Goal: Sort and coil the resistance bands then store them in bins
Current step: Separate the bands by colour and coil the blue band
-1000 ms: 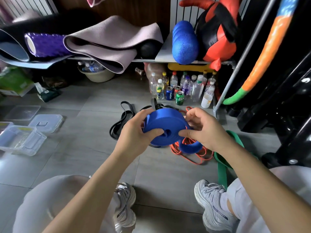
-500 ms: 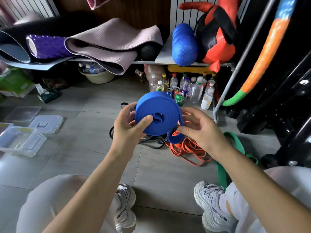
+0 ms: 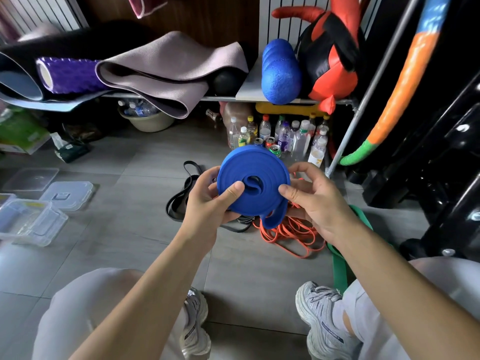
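Left hand (image 3: 207,201) and right hand (image 3: 314,201) grip the nearly coiled blue band (image 3: 253,183), tail loose; below it the black band (image 3: 179,203), orange band (image 3: 288,235) and green band (image 3: 340,266) lie uncoiled, and the bins (image 3: 55,229) to its left look unfilled.

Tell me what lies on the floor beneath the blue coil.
Beneath the blue coil, an orange band tangle and a black band lie on the floor. Where they meet is covered by the coil, the left hand and the right hand, so any overlap cannot be seen.
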{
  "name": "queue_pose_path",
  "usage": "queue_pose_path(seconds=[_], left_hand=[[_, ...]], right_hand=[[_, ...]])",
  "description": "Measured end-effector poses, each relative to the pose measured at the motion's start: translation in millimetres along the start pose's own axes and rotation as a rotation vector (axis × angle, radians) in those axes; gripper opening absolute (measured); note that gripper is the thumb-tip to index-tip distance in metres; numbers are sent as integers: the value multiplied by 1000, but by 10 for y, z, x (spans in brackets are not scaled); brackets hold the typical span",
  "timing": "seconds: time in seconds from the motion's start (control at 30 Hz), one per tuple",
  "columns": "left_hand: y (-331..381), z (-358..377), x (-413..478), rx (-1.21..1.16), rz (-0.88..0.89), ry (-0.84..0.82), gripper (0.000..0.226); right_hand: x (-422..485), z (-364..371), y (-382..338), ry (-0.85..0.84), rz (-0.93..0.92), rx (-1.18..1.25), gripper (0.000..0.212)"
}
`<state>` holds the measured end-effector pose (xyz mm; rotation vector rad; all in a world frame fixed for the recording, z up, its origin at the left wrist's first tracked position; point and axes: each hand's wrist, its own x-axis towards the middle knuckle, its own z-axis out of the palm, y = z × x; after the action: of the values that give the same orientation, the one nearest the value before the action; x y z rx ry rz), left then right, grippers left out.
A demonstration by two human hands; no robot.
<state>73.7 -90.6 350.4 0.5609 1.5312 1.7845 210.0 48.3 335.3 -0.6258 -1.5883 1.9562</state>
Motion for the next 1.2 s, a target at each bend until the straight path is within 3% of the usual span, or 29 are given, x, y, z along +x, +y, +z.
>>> queue_pose_path(seconds=[0.17, 0.43, 0.67, 0.87, 1.0, 1.1, 1.2], left_hand=[[-9, 53, 24, 24, -18, -36, 47], [-56, 232, 52, 12, -58, -42, 38], [148, 202, 235, 217, -36, -61, 32], [174, 92, 651, 478, -69, -72, 44], [-15, -87, 947, 461, 19, 41, 60], [-265, -162, 1140, 356, 56, 146, 40], [-522, -220, 1303, 288, -6, 198, 35]], right_hand=[[-22, -77, -23, 14, 50, 6, 46], [-57, -144, 14, 128, 112, 90, 22], [52, -96, 12, 229, 142, 72, 22], [275, 205, 259, 318, 307, 299, 16], [714, 250, 222, 254, 454, 66, 19], [1127, 226, 167, 207, 449, -203, 20], [1326, 207, 324, 161, 507, -255, 27]])
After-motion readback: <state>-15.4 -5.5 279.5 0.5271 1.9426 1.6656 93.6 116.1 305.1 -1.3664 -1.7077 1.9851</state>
